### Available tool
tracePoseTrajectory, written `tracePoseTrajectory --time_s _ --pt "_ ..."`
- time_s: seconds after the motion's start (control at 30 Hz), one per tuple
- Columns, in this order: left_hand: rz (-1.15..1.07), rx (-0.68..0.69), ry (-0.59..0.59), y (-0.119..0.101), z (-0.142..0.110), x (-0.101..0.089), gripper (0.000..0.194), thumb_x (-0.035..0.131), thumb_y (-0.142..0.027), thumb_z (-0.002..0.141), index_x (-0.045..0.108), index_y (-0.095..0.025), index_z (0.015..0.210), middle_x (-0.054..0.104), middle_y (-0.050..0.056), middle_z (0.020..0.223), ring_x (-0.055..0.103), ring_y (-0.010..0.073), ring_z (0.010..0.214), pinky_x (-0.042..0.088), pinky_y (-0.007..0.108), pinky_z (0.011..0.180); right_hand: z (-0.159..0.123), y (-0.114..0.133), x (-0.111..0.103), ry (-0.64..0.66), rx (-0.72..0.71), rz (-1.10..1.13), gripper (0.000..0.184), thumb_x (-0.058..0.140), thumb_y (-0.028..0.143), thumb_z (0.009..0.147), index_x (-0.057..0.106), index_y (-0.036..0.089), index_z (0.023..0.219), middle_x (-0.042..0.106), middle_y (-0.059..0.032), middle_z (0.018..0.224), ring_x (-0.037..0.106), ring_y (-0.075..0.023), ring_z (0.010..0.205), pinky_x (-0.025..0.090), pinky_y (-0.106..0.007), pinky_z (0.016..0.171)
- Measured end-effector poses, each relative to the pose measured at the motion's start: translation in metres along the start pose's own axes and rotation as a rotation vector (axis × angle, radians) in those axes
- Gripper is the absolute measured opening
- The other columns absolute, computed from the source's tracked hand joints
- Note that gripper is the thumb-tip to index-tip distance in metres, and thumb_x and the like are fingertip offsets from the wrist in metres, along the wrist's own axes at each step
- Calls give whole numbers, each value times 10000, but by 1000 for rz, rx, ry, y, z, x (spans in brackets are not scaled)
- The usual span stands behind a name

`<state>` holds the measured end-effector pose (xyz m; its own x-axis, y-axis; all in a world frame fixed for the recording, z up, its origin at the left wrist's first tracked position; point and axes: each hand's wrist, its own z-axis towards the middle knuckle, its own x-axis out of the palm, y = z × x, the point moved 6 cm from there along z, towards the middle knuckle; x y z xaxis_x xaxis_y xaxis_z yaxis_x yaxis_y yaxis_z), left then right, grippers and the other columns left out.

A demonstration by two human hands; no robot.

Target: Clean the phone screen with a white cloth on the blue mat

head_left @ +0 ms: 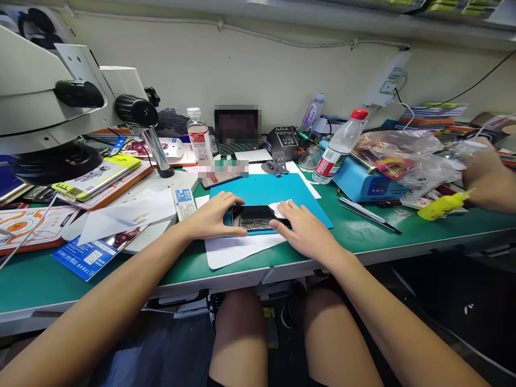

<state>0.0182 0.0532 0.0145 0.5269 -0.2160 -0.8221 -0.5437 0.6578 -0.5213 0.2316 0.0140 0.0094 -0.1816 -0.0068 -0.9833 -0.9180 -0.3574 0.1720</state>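
Observation:
A dark phone [256, 217] lies flat on a blue work mat [274, 194] at the front of the green bench. My left hand [213, 216] cups its left end, thumb along the near edge and fingers curled over the far edge. My right hand [300, 228] presses a small white cloth or wipe [279, 207] against the phone's right end with fingers laid flat. A sheet of white paper [237, 250] lies under the phone's near side.
A microscope [60, 107] stands at left over boxes and leaflets. Behind the mat are water bottles [338, 148], a small meter [283, 141] and a blue heating plate [365, 185]. Tweezers [368, 213] and a yellow glue bottle [441, 207] lie right. Another person's hand [489, 172] reaches in at far right.

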Motion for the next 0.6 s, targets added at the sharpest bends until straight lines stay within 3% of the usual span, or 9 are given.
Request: tracePoseTrajectory --time_s 0.2,0.43,0.6 --pt "-18 -4 -2 1 0 0 675 686 -679 777 571 -216 1255 615 110 1227 543 312 1161 466 463 987 -27 0 2 -54 49 111 801 269 728 959 507 144 1453 479 -147 1539 304 -338 1494 328 -555 1172" --pt "1 -13 15 1 2 3 690 676 -682 789 563 -199 1268 615 118 1240 532 317 1161 455 479 995 -1 -8 3 -29 147 177 824 260 737 957 524 135 1455 449 -141 1556 337 -342 1479 335 -542 1170" --pt "5 -17 15 1 2 3 704 693 -689 767 574 -203 1261 611 118 1252 529 325 1179 455 483 1001 -14 -5 4 -62 150 156 772 338 690 968 486 129 1478 434 -138 1567 310 -319 1495 333 -514 1178"
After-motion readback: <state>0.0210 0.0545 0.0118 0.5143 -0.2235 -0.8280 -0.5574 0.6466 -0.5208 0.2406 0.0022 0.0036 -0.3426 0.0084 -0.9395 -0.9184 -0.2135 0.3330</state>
